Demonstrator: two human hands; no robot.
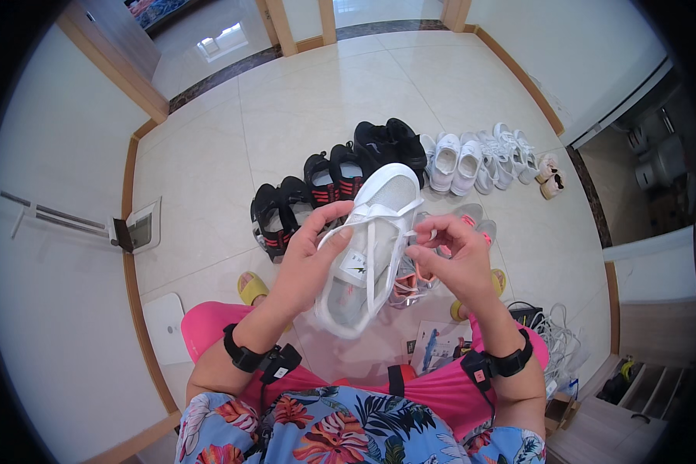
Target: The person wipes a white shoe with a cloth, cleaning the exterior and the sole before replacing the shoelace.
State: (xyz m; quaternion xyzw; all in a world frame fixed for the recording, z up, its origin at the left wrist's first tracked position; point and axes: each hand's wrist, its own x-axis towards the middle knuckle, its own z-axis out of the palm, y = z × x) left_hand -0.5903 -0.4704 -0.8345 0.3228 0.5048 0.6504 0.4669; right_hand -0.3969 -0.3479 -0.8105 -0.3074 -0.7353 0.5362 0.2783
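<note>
A white mesh-toed sneaker (391,188) hangs in front of me over the floor, toe pointing away and its opening facing up. My left hand (316,255) grips its left side, thumb and forefinger at the upper edge by the lacing. A loose white shoelace (371,269) runs down across the tongue (356,264), which bears a printed label. On the right side my right hand (455,249) has its fingertips around a bit of lace beside the eyelets. Part of the lacing is hidden behind the fingers.
Black shoes (322,180) stand in a row beyond the sneaker, white shoes (455,162) to their right. Grey and pink shoes (406,284) sit below my right hand. Coiled white cables (562,339) and a printed box (437,345) lie at the lower right. Walls flank both sides.
</note>
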